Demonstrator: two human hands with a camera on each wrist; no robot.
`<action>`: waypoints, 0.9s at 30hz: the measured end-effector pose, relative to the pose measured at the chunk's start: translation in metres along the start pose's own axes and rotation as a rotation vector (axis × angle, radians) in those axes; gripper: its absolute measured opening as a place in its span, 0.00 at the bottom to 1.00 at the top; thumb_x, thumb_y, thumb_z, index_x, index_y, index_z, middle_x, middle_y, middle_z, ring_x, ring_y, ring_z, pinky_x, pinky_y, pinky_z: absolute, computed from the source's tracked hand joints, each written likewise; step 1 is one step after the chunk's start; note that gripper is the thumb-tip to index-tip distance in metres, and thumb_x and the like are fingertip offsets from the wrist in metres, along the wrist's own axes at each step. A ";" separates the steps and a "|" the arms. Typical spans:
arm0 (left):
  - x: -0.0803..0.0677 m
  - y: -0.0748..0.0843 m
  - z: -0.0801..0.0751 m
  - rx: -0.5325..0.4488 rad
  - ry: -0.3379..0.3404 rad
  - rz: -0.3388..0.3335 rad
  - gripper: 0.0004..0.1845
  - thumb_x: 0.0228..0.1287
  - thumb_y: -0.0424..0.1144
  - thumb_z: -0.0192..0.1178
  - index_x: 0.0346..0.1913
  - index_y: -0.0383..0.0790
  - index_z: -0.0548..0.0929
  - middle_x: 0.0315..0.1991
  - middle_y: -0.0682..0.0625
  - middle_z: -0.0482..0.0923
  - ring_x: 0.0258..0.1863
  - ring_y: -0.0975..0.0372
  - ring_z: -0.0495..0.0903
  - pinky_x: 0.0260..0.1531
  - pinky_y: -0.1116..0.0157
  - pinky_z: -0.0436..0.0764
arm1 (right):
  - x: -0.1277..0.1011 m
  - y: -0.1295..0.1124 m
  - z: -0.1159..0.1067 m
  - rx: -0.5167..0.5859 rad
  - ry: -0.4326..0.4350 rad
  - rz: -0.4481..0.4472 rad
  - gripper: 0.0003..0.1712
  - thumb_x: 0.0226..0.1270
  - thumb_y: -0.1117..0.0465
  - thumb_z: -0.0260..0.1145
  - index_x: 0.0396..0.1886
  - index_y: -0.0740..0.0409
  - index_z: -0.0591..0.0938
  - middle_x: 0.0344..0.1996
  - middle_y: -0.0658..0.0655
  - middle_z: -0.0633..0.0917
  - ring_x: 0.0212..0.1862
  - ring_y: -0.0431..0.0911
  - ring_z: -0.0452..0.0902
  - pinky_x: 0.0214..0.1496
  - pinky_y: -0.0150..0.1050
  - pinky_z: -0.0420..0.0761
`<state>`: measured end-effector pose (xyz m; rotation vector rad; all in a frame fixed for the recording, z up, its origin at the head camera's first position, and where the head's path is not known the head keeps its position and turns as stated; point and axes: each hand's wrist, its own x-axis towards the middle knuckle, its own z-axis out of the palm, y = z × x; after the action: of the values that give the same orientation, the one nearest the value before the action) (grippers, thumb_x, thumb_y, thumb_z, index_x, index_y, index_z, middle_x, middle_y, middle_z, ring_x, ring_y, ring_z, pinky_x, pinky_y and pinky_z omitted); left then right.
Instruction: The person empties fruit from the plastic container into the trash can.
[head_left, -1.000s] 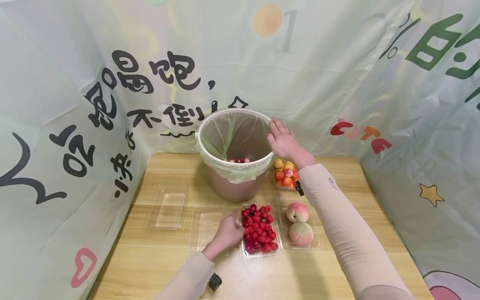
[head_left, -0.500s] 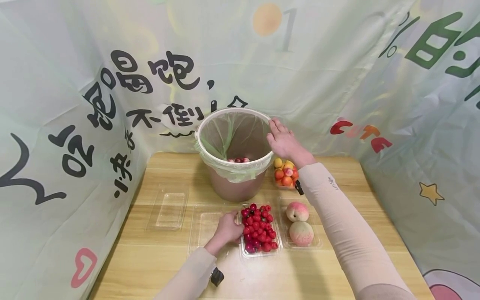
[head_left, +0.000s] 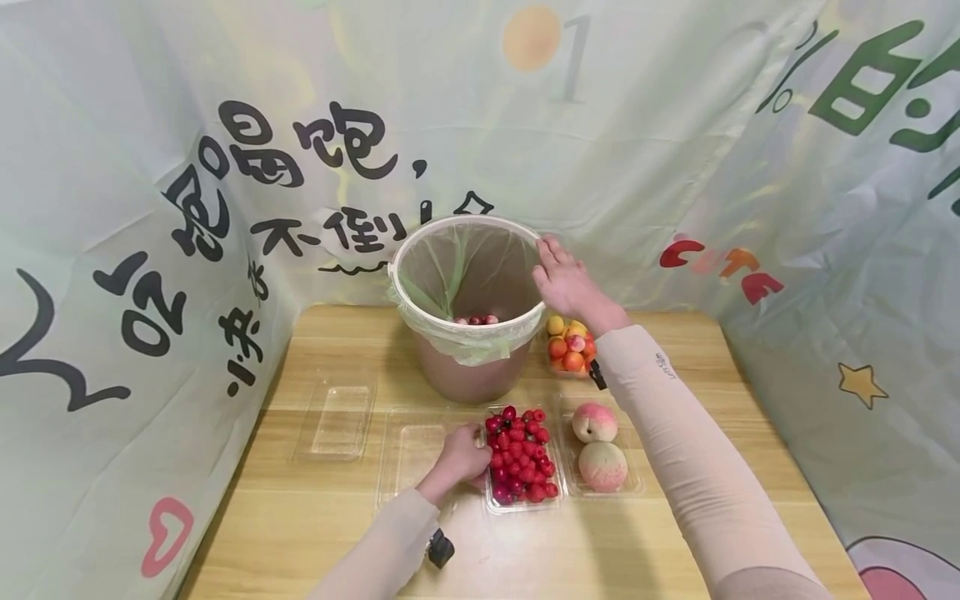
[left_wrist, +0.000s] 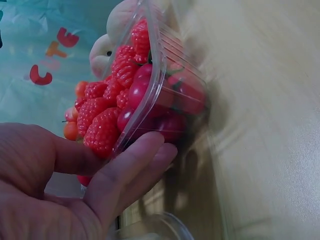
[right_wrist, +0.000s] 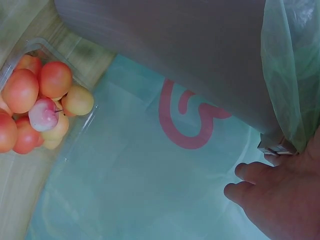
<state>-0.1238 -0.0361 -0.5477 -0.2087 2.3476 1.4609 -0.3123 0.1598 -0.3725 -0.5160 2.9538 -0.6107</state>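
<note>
My left hand (head_left: 459, 458) grips the left rim of a clear plastic box (head_left: 501, 508), pinching it between thumb and fingers. Red raspberries (head_left: 525, 467) and dark red cherries (head_left: 501, 493) fill this box; the left wrist view shows the raspberries (left_wrist: 102, 132) beside the thumb and my fingertips (left_wrist: 150, 145) against the outer wall. At the back, my right hand (head_left: 568, 283) rests on the right rim of a brown bin (head_left: 472, 375) with straight fingers. A pale green bag (head_left: 480, 343) lines the bin, and some small reddish round fruit (head_left: 477, 320) lies inside it.
Right of the berry box, two peaches (head_left: 600, 446) sit in another clear box. Orange and yellow fruit (head_left: 572, 350) fills a box behind the right wrist. Two empty clear boxes stand left: one (head_left: 408, 425) beside my left hand, another (head_left: 339, 421) farther out. Printed cloth (head_left: 600, 167) encloses the table.
My left hand has moved slightly right, from beside the berry box to a hold on its rim, and the berries have shifted a little right. My right hand stays on the bin rim.
</note>
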 end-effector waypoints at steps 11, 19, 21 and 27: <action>0.006 -0.005 0.004 -0.030 -0.023 -0.008 0.30 0.64 0.23 0.57 0.71 0.22 0.71 0.58 0.21 0.77 0.14 0.59 0.78 0.16 0.59 0.87 | 0.000 0.002 0.000 -0.009 -0.001 0.002 0.39 0.85 0.48 0.33 0.87 0.58 0.42 0.87 0.62 0.41 0.86 0.65 0.38 0.86 0.68 0.42; 0.009 -0.006 0.010 -0.042 0.023 0.006 0.32 0.55 0.18 0.56 0.68 0.19 0.73 0.55 0.22 0.79 0.13 0.61 0.75 0.14 0.59 0.85 | 0.000 0.002 0.001 -0.015 0.002 -0.002 0.40 0.84 0.47 0.32 0.87 0.59 0.43 0.87 0.62 0.41 0.86 0.65 0.39 0.86 0.68 0.42; 0.009 -0.005 0.008 -0.062 0.005 0.003 0.32 0.55 0.18 0.55 0.68 0.19 0.72 0.54 0.22 0.80 0.13 0.61 0.75 0.15 0.59 0.85 | -0.001 0.002 0.000 -0.013 0.002 -0.001 0.40 0.84 0.47 0.32 0.87 0.59 0.43 0.87 0.62 0.41 0.87 0.65 0.38 0.86 0.68 0.42; 0.007 -0.003 0.000 -0.111 -0.050 -0.015 0.31 0.59 0.17 0.53 0.69 0.20 0.72 0.53 0.24 0.80 0.13 0.63 0.73 0.14 0.63 0.84 | -0.001 0.001 -0.001 -0.011 0.001 -0.001 0.40 0.84 0.46 0.30 0.87 0.58 0.42 0.87 0.62 0.41 0.86 0.65 0.39 0.86 0.68 0.43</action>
<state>-0.1290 -0.0368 -0.5528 -0.2156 2.2227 1.5725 -0.3118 0.1611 -0.3721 -0.5176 2.9599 -0.5950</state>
